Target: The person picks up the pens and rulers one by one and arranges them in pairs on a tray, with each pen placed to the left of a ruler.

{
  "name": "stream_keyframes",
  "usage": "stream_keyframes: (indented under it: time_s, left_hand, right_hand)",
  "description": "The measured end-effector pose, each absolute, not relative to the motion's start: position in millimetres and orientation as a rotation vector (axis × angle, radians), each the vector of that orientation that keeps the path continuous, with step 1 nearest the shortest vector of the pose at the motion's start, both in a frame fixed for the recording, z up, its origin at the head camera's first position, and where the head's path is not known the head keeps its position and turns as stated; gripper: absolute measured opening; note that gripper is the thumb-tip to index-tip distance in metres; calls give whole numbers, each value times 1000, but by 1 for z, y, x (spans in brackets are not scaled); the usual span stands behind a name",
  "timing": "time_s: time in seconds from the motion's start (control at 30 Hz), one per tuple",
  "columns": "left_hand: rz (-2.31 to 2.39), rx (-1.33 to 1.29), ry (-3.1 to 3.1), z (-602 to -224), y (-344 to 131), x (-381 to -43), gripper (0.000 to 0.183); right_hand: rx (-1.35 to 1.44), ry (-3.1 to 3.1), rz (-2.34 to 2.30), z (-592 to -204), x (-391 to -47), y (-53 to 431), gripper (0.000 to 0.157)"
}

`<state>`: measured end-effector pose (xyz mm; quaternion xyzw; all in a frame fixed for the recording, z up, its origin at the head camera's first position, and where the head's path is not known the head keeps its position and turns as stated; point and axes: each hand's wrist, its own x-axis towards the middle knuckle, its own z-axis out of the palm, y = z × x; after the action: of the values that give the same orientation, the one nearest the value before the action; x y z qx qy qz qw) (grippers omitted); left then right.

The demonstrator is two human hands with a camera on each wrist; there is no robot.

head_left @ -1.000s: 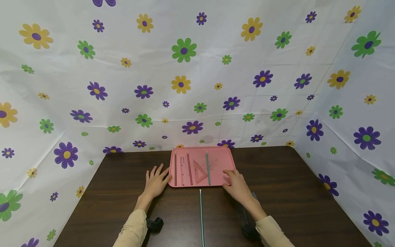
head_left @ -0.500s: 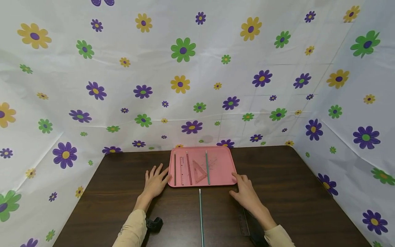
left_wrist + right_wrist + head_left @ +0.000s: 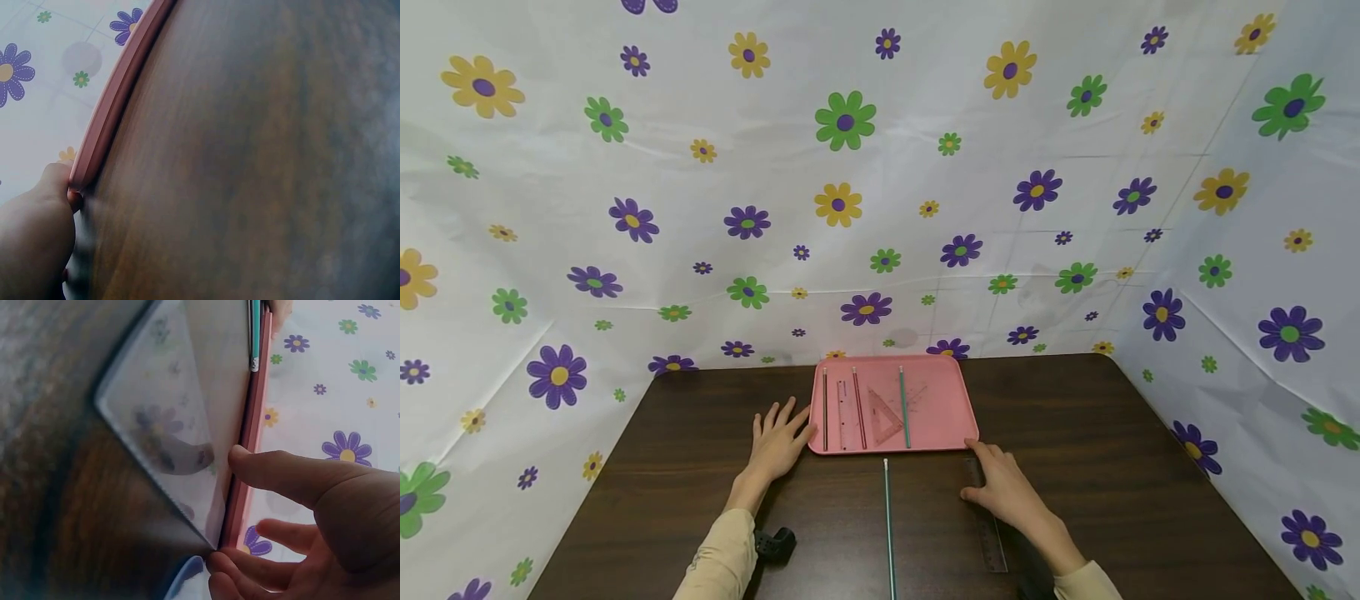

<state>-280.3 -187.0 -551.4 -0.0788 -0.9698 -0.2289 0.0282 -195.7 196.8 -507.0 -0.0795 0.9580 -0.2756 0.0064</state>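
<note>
A pink tray [image 3: 940,408] lies at the far side of the table. On it are a dark pencil [image 3: 825,410], a clear ruler [image 3: 842,417], a red pencil [image 3: 859,408], a see-through set square [image 3: 883,421] and a green pencil [image 3: 905,408]. My left hand [image 3: 773,450] rests at the tray's left edge with its fingers spread. At the front right corner, my right hand [image 3: 1007,487] reaches its fingertips to the rim, thumb apart. Beneath and beside that hand lies another clear ruler [image 3: 990,533] on the table, also seen in the right wrist view. Another green pencil [image 3: 891,533] lies before the tray.
The dark wooden table [image 3: 700,467] meets a white cloth wall [image 3: 775,150] printed with flowers behind the tray. A black wrist strap [image 3: 778,546] is by the left sleeve. Faint line markings [image 3: 917,396] show near the green pencil on the tray.
My right hand has moved right and back from over the tray to its front right corner. More of the ruler on the table shows. The left hand has stayed put.
</note>
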Motion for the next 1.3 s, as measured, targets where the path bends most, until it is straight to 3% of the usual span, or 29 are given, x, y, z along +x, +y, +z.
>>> stream_keyframes:
  time_s: [0.37,0.6,0.97,1.3]
  left_hand:
    - [-709,-245,-2984,-552,-187,-280,56]
    - [-703,-246,-2996,-553,-187,-282,57]
    - [-690,-237,-2999,-552,-186,-281,56]
    - [-701,-238,-3002,-551,-187,-280,57]
  right_hand:
    - [-271,2969,-771,-502,-193,195,68]
    - [-244,2921,-811,-499,-200,195,74]
    - [-166,2848,-961,-498,-204,199,70]
    - [-128,2715,-1223,-502,-206,206,51]
